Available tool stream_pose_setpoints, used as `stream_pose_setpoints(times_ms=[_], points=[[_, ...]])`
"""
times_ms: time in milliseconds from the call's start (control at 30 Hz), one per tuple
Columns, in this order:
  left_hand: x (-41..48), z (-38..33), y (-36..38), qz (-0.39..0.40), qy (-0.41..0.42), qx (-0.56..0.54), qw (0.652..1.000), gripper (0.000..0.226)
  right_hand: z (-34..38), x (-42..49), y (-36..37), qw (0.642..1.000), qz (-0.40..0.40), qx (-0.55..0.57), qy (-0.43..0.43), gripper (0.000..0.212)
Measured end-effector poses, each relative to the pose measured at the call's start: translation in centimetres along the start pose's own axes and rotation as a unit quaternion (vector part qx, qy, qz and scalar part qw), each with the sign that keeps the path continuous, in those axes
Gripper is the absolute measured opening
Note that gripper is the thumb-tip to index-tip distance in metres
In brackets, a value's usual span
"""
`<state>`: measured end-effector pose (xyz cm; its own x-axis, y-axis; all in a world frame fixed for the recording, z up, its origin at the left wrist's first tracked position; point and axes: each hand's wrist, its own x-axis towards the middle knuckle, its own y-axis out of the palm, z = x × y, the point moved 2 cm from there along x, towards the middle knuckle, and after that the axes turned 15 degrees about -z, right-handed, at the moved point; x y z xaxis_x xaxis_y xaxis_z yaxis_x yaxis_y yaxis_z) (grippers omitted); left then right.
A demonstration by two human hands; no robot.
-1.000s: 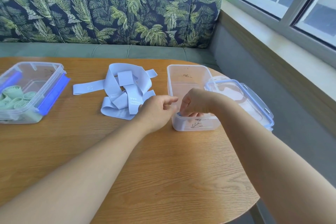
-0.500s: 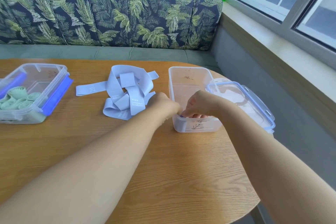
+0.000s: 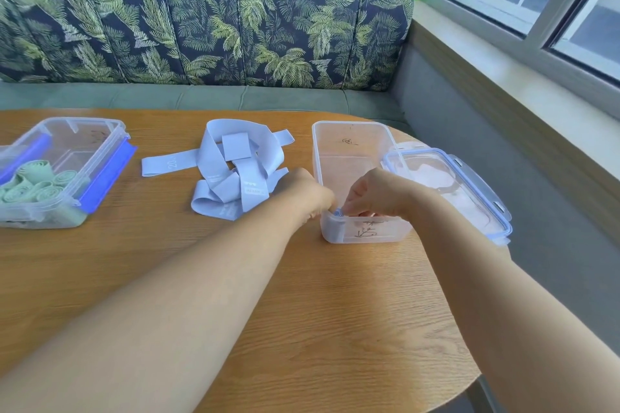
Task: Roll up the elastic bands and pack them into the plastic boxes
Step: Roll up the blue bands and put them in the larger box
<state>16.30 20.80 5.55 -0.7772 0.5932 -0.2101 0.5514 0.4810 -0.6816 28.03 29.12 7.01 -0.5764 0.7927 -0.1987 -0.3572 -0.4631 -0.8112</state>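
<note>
The right hand (image 3: 375,193) is reaching down into the near end of an open, clear rectangular plastic box (image 3: 369,235), its curled fingers pinching a small rolled pale blue elastic band (image 3: 337,211) that is sitting in the box's near-left corner, just at the rim. The left hand (image 3: 307,193) is curling in against the same corner from outside. Its fingertips are tucked out of sight behind the knuckles, so I cannot tell whether it is gripping the roll or only touching it.

The box's clear lid with a blue seal (image 3: 469,184) is leaning against its right side. Just to the left of the hands, a loose pile of unrolled pale blue elastic bands (image 3: 235,171) is lying on the round wooden surface (image 3: 302,312). Further left, a second clear plastic box with blue clips (image 3: 100,141) is holding several rolled green elastic bands (image 3: 37,186).
</note>
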Motion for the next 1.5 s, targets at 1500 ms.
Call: stream_pose_setpoints(times_ms=[1500], points=[[0.1, 1.3, -2.1, -0.010, 0.000, -0.056, 0.998, 0.027, 0.6, -0.8, -0.3, 0.997, -0.059, 0.052, 0.005, 0.013]])
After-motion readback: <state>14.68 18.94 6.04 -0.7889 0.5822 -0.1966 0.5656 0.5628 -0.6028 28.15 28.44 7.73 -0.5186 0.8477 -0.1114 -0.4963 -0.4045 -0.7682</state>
